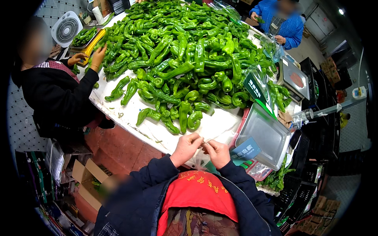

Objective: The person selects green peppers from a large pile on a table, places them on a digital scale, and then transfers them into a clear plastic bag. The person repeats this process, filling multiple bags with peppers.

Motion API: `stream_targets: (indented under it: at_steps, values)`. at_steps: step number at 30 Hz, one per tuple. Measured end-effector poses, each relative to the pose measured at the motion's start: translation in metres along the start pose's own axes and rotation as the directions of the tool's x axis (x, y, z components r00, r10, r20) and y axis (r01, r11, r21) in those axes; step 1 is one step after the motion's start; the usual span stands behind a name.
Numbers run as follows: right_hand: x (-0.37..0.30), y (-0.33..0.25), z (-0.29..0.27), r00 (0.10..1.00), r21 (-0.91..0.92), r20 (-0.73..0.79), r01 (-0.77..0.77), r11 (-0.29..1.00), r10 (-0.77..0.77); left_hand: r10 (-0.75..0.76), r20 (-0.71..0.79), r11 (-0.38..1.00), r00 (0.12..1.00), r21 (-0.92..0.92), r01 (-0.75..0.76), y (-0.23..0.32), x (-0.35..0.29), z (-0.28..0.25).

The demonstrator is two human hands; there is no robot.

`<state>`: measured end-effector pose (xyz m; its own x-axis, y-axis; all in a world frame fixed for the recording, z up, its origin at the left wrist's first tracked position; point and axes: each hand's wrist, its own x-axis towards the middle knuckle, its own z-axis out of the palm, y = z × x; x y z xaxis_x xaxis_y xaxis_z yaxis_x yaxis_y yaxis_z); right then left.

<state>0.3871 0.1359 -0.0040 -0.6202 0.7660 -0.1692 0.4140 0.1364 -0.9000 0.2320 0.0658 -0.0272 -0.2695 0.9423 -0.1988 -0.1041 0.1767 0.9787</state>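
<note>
At the near edge of the table, my left hand (186, 149) and my right hand (217, 153) meet, thumbs and fingertips pinched close together. Thin clear plastic, seemingly a bag (200, 160), hangs below the fingers in front of my red apron; what is pinched at the very fingertips is too small to make out. Just beyond my hands, a large heap of long green peppers (183, 70) spreads over the white tabletop (130, 114). A metal-topped scale (263, 135) stands beside my right hand, with a blue-green printed card (245, 151) at its near corner.
A co-worker in dark clothes (59, 94) reaches toward the peppers at left, by a yellow scale (89, 47) and a white fan (67, 28). Another in a blue jacket (291, 23) stands far right. A second scale (293, 78), a metal pole (334, 109) and black crates (303, 196) line the right.
</note>
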Motion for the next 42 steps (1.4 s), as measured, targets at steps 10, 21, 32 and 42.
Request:
stream_targets:
  at_steps: [10,21,32,42]
  values:
    - [0.009,-0.022,-0.025,0.929,-0.248,-0.272,0.184,0.951,-0.251,0.384,-0.346,0.674,0.856,0.739,-0.004,-0.013,-0.01,-0.05]
    - [0.002,-0.02,0.001,0.857,-0.543,0.21,0.503,0.673,-0.471,0.493,0.433,0.039,0.755,0.856,-0.516,0.03,-0.003,-0.018]
    - [-0.011,-0.101,-0.012,0.627,0.074,0.433,0.691,0.719,-0.647,0.612,0.092,0.153,0.786,0.961,-0.231,0.05,-0.009,-0.05]
    - [0.001,-0.098,0.038,0.73,-0.329,0.382,0.68,0.655,-0.566,0.494,-0.167,0.283,0.854,0.959,0.024,0.084,-0.057,-0.073]
